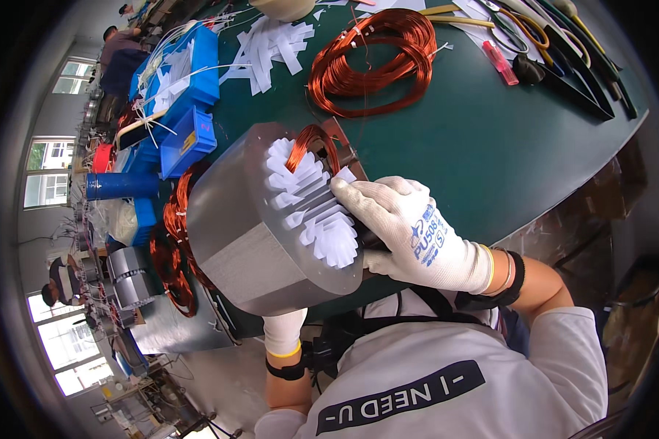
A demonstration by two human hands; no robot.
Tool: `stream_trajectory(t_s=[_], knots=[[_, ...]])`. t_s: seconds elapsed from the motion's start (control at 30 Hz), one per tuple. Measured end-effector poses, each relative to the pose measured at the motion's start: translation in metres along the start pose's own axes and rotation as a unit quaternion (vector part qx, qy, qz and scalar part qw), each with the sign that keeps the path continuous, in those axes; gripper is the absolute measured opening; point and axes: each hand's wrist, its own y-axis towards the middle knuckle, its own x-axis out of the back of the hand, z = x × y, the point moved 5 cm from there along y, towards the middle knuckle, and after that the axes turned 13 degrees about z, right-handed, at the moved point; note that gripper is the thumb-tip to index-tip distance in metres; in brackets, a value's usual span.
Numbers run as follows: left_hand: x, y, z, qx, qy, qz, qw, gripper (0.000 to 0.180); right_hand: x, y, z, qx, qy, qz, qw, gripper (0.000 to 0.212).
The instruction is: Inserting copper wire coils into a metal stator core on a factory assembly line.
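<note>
A large grey metal stator core [234, 212] lies on its side, its open end facing right. Folded white insulation papers [322, 227] stick out of its slots, and a copper wire coil [313, 143] loops out of the upper part of the opening. My right hand [410, 230], in a white glove, is at the right side of the opening. Its fingertips are closed on a small white slip of insulation paper, and the thumb lies lower, by the core's rim. My left hand [284, 329], also gloved, reaches under the core; its fingers are hidden behind the metal.
A big copper wire coil [373, 62] and loose white paper strips [271, 51] lie on the green table [447, 146]. Blue bins [190, 139] stand at left beside more copper coils [174, 256]. Scissors [509, 33], a pink-red marker-like object [499, 64] and black straps lie far right. People work in the background.
</note>
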Motion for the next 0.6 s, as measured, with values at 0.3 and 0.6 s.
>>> stream_trajectory(t_s=[0.3,0.6], knots=[[-0.017,0.068,0.022,-0.002,-0.074,0.017,0.997,0.029,-0.005,0.002,-0.006,-0.002,0.029,0.01,1.0,0.088],[-0.022,0.068,0.017,-0.015,-0.147,0.016,0.989,0.029,0.031,0.006,0.005,-0.028,-0.086,0.066,0.994,0.076]])
